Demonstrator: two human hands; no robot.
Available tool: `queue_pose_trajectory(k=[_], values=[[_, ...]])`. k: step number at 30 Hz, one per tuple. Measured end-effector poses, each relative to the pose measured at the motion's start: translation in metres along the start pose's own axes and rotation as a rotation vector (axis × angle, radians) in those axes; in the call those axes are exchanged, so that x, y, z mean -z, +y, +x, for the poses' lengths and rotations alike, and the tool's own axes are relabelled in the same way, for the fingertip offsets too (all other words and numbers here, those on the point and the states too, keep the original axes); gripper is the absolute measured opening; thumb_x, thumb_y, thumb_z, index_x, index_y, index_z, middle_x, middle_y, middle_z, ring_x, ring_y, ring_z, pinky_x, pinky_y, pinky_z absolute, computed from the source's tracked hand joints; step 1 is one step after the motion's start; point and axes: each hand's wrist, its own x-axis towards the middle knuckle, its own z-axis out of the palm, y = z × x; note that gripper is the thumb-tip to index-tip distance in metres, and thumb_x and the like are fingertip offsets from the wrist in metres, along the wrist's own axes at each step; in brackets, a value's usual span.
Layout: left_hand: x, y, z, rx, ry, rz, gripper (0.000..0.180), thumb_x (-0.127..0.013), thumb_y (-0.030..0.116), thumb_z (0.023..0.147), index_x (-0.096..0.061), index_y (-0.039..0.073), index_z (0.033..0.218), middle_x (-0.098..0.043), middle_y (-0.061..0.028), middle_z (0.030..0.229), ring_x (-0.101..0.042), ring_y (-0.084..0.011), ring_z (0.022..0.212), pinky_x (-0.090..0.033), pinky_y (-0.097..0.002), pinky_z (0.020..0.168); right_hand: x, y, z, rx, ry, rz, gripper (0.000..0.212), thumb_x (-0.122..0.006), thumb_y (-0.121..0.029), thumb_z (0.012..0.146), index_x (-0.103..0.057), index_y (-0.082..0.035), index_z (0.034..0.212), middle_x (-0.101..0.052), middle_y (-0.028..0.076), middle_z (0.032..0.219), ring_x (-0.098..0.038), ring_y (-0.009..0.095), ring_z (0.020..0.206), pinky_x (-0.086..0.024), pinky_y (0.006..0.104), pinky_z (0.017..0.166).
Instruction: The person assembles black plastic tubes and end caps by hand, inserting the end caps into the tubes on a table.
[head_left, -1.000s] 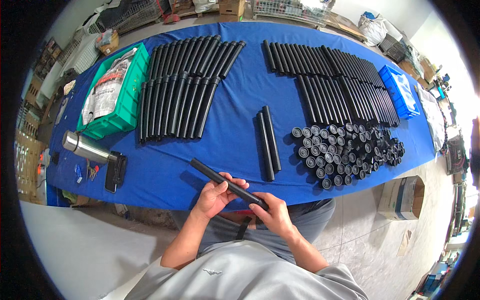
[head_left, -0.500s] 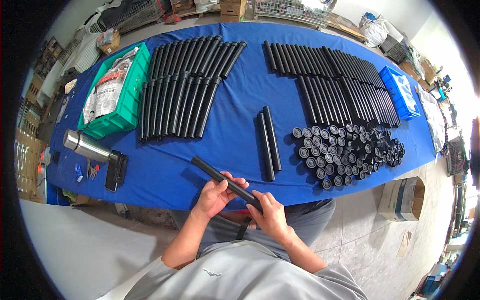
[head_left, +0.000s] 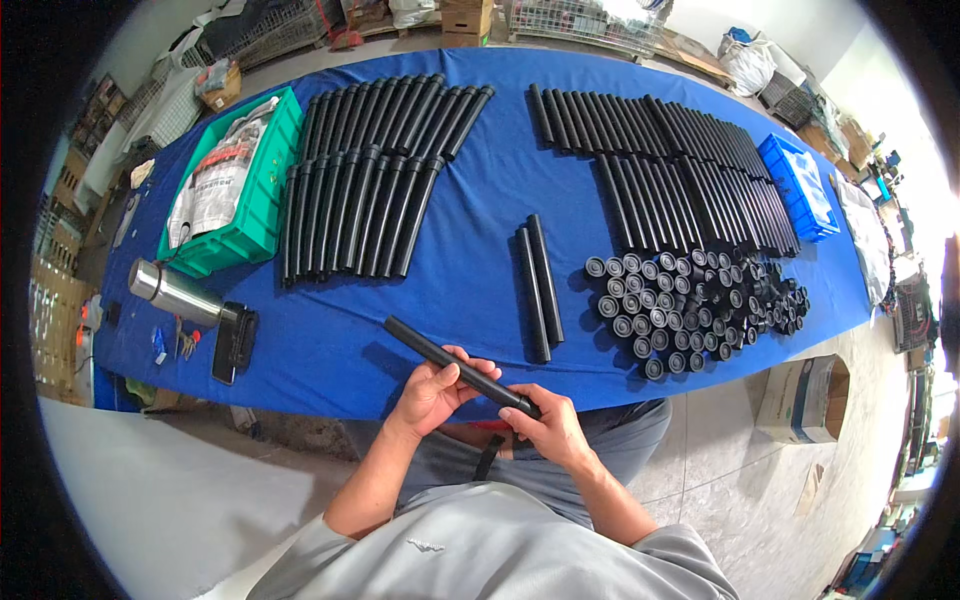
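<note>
A black tube (head_left: 425, 349) slants over the table's near edge, its far end pointing up and left. My left hand (head_left: 428, 400) holds it near the middle, closed around it from below with the thumb on top. At the lower right end, my right hand (head_left: 552, 430) is closed around the tube; that end looks slightly wider, like a fitted cap, though fingers partly cover it. Two loose black tubes (head_left: 541, 285) lie side by side beyond my right hand. Many round black caps (head_left: 645, 300) are heaped farther right.
Tubes with wider ends (head_left: 360, 215) lie in two rows at left, plain tubes (head_left: 640, 200) in two rows at right. A green crate (head_left: 240, 240), steel flask (head_left: 185, 295), phone (head_left: 232, 345) and blue bin (head_left: 815, 225) stand around them. A cardboard box (head_left: 805, 400) is on the floor.
My right hand has shifted slightly right along the tube's near end, and its thumb now lies over that end. My left hand and the tube's far end have barely moved.
</note>
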Motion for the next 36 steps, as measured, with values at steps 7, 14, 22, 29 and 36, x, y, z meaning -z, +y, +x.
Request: queue_pose_trajectory(k=[7,14,22,29,36], values=[[0.005,-0.001,0.0,0.024,-0.006,-0.005,0.024,-0.061,0.021,0.098,-0.058,0.01,0.119,-0.063,-0.0216,0.124,-0.058,-0.0374,0.123,-0.048,-0.0481,0.105,0.001,-0.011,-0.006,-0.07,-0.017,0.011,0.037,-0.073,-0.015,0.086,-0.061,0.001,0.118,-0.064,0.016,0.087,-0.067,0.028,0.073,-0.054,0.0377,0.063],[-0.002,0.0,0.003,0.022,0.015,-0.02,0.024,-0.061,0.021,0.098,-0.058,0.009,0.119,-0.063,-0.0219,0.124,-0.057,-0.0378,0.123,-0.048,-0.0489,0.106,-0.005,0.008,-0.007,0.36,0.211,-0.421,0.038,-0.075,-0.02,0.086,-0.064,0.001,0.116,-0.068,0.015,0.084,-0.067,0.023,0.071,-0.053,0.0347,0.064],[-0.001,0.0,0.002,0.02,0.011,-0.006,0.025,-0.061,0.021,0.098,-0.057,0.009,0.12,-0.063,-0.0223,0.124,-0.058,-0.038,0.123,-0.048,-0.0486,0.106,-0.003,0.012,-0.005,0.09,0.055,-0.205,0.043,-0.076,-0.02,0.084,-0.06,0.002,0.118,-0.065,0.014,0.085,-0.067,0.025,0.07,-0.053,0.0379,0.06],[0.0,0.0,0.0,0.011,0.003,-0.024,0.024,-0.062,0.02,0.098,-0.058,0.01,0.119,-0.064,-0.0215,0.124,-0.058,-0.0368,0.123,-0.048,-0.048,0.105,0.004,-0.008,-0.003,-0.139,-0.011,0.115,0.032,-0.072,-0.018,0.088,-0.064,0.003,0.112,-0.065,0.017,0.083,-0.067,0.026,0.069,-0.052,0.0338,0.059],[0.001,-0.001,0.001,0.002,0.025,-0.025,0.023,-0.064,0.019,0.096,-0.058,0.01,0.117,-0.065,-0.0195,0.12,-0.059,-0.0362,0.122,-0.05,-0.0471,0.103,-0.004,-0.001,-0.006,0.036,0.071,-0.043,0.033,-0.071,-0.02,0.089,-0.064,0.003,0.111,-0.064,0.018,0.084,-0.066,0.031,0.072,-0.051,0.038,0.063]])
